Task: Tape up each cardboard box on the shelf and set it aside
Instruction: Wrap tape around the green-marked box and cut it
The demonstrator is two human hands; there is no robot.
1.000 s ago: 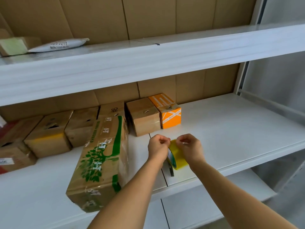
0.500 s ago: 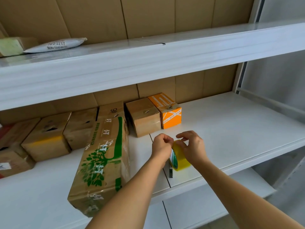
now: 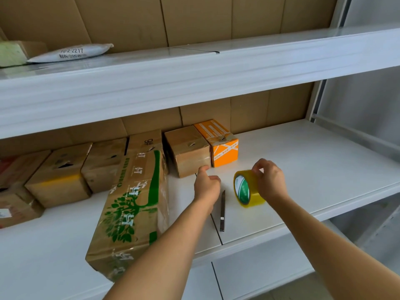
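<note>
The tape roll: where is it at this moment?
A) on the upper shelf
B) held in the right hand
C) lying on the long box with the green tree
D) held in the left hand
B: the right hand grips the tape roll above the shelf.

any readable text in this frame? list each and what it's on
"2217", after some blurred characters: white mailer bag on the upper shelf; the line beneath is unreadable.
"HG", sideways: brown box in the back row.
White characters and green lettering on the tree-print box: not legible.
Orange box print, tape roll label: too small.
</note>
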